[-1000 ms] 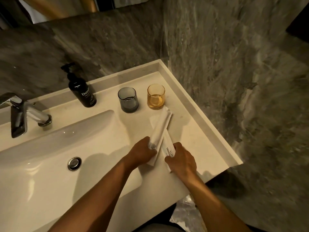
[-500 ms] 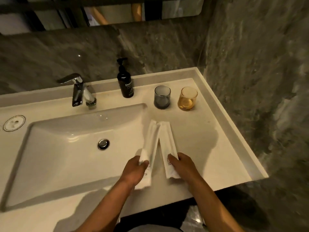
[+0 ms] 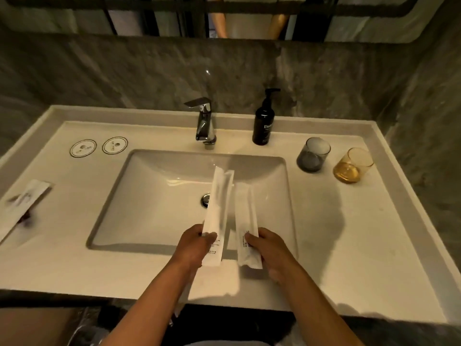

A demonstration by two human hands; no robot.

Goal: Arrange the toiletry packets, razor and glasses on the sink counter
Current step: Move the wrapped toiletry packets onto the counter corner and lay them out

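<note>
Two long white toiletry packets are held side by side over the front of the basin. My left hand [image 3: 193, 245] grips the lower part of the left packet [image 3: 217, 211]. My right hand [image 3: 270, 249] grips the lower part of the right packet [image 3: 245, 221]. A grey glass [image 3: 313, 154] and an amber glass [image 3: 353, 166] stand upright on the counter at the back right. Another white packet [image 3: 23, 203] lies flat at the counter's left edge, blurred. No razor can be made out.
The white sink counter [image 3: 349, 245] has a sunken basin [image 3: 149, 196] with a drain. A chrome faucet [image 3: 204, 123] and a black pump bottle [image 3: 264, 122] stand at the back. Two round coasters [image 3: 98, 147] lie back left. Grey stone walls close the back and right.
Both hands have carried the packets leftward from the right counter to above the basin. The view has swung left, revealing the coasters and the left packet.
</note>
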